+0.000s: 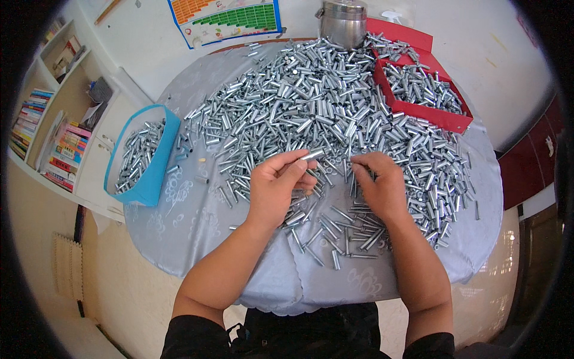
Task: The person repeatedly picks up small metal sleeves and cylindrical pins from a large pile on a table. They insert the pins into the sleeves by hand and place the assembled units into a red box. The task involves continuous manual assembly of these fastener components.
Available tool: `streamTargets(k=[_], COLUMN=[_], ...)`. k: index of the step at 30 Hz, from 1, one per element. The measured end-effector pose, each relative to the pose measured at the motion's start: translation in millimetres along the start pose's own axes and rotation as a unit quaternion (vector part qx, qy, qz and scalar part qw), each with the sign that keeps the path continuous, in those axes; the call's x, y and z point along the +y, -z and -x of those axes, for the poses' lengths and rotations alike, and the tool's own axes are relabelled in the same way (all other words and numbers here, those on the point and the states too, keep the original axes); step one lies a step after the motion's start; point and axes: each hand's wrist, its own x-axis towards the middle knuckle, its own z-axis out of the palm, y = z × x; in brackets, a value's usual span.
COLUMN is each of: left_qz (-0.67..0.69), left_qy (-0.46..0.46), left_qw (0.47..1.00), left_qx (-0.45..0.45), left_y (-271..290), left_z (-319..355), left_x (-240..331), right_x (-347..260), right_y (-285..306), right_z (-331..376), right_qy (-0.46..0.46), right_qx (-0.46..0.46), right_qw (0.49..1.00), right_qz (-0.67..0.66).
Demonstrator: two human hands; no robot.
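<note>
My left hand (pixel 277 178) pinches a short shiny metal sleeve (pixel 313 154) between thumb and fingers, above the near side of a big heap. Just to its right, my right hand (pixel 379 181) is closed with thumb and forefinger together on a thin metal bolt (pixel 350 151), whose lower part is hard to make out. The two pieces are apart. Around and beyond both hands spreads the heap of loose silver sleeves and bolts (pixel 311 90). Between my forearms lies a looser scatter of bolts (pixel 353 230).
A blue fabric bin (pixel 156 170) with metal pieces stands at the left. At the far right, a red box (pixel 421 118) holds more pieces. Behind the heap is a steel pot (pixel 343 27). A silvery cloth (pixel 197 239) covers the round table; a bookshelf (pixel 89 152) stands left.
</note>
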Motion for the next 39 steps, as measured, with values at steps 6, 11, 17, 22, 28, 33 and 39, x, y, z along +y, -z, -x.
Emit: streamTargets(k=[6, 11, 17, 22, 28, 33, 39], left_qz=[0.003, 0.006, 0.017, 0.018, 0.017, 0.011, -0.011], left_qy=[-0.010, -0.011, -0.018, -0.023, -0.022, -0.008, 0.019], left_qw=[1.000, 1.000, 0.999, 0.999, 0.999, 1.000, 0.999], left_qx=[0.028, 0.028, 0.027, 0.031, 0.025, 0.023, -0.028], left_y=[0, 1, 2, 3, 2, 0, -1], left_z=[0, 0, -1, -1, -1, -1, 2], left_x=[0, 0, -2, -2, -3, -2, -1], right_x=[-6, -6, -22, -31, -28, -29, -25], right_y=[8, 12, 5, -7, -10, -11, -4], right_z=[0, 3, 9, 17, 19, 19, 8], right_qy=[0.015, 0.045, 0.137, 0.172, 0.144, 0.097, -0.168], right_qx=[-0.045, -0.166, -0.267, -0.273, -0.300, -0.283, -0.072], right_qw=[0.999, 0.985, 0.953, 0.947, 0.943, 0.953, 0.959], right_qz=[0.014, -0.004, -0.040, 0.003, 0.007, -0.037, -0.215])
